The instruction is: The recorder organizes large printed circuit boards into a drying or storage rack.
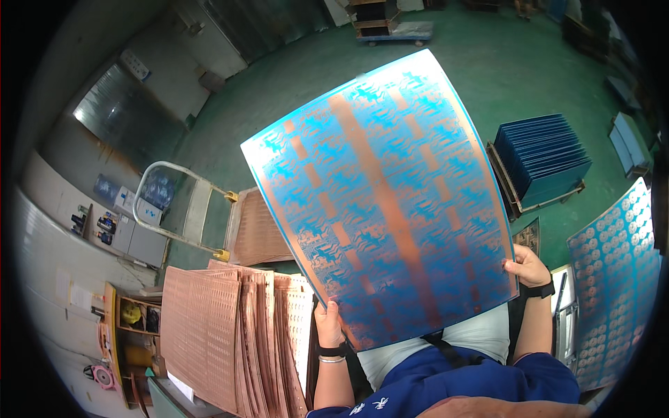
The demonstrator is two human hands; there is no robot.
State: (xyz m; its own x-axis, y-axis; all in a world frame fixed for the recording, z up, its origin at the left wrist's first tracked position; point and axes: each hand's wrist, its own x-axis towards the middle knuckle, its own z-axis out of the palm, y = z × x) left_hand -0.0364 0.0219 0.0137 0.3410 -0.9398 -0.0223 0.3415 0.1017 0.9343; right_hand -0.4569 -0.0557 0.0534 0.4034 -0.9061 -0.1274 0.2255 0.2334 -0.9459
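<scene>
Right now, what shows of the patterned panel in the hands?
The panel is a large, thin rectangular sheet, blue tracery over metallic-looking copper, with one broad copper band and rows of copper dashes. Glare whitens its far corners. Held up, its far end turned left, it is gripped near its lower corners, left hand on the left edge, right hand on the right.

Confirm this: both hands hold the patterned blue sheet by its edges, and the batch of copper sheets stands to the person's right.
Not quite: the batch of copper sheets stands to the person's left, as the head view shows. The left hand and right hand do hold the patterned blue sheet by its edges.
</scene>
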